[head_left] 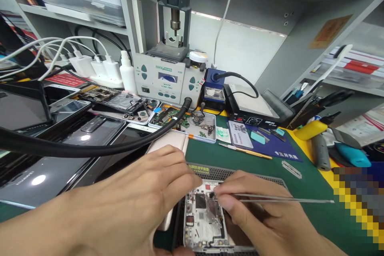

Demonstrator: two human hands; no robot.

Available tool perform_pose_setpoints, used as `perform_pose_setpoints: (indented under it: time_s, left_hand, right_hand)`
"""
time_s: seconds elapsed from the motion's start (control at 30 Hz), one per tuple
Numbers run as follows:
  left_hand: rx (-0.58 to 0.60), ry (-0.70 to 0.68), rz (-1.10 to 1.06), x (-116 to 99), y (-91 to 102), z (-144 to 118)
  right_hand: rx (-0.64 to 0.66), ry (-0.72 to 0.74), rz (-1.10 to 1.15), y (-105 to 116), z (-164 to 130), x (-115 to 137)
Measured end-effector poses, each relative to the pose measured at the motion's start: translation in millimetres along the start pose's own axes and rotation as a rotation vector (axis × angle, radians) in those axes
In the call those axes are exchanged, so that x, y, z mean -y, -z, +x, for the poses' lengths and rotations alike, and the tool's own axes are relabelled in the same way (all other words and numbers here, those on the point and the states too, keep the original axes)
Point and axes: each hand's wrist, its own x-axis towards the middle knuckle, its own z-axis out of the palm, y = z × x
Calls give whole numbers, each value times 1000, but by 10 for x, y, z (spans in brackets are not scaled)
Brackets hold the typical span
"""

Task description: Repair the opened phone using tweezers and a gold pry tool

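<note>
Resting on the perforated grey work pad (270,182), an opened white smartphone chassis with exposed circuit boards (204,224) serves as the reference point. Right hand (255,212) pinches slim silver metal tweezers (279,198), their tips at the chassis top edge. Left hand (144,200) lies curled at the chassis upper left corner, fingertips touching it. Beyond the chassis stand a shallow grey parts tray (210,134) and a white hot-air rework station (163,82).

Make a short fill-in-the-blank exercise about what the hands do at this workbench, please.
1. The right hand holds metal ____ over the opened phone.
2. The left hand rests on the phone's ____ side.
3. The work mat under the phone is ____.

Missing words: tweezers; left; green
</note>
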Motion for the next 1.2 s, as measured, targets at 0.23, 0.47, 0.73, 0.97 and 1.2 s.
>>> perform_pose_setpoints:
  time_s: [0.23, 0.47, 0.73, 0.97, 1.2]
  left_hand:
    - [-2, -24, -18, 6, -8, -1]
    - [-18, -5, 2, -7, -5, -25]
    - [-5, 15, 15, -34, -28, -32]
    - [12, -14, 15, -2, -26, -32]
    - [16, -11, 11, 2, -52, -38]
  right_hand:
    - [-61, 128, -48, 3, -38, -14]
    - [-61, 105, -126, -14, -68, 47]
    - [-36, 118, -55, -24, -25, -19]
    - [-26, 111, -73, -38, -9, -14]
    - [-4, 98, -87, 4, -74, -30]
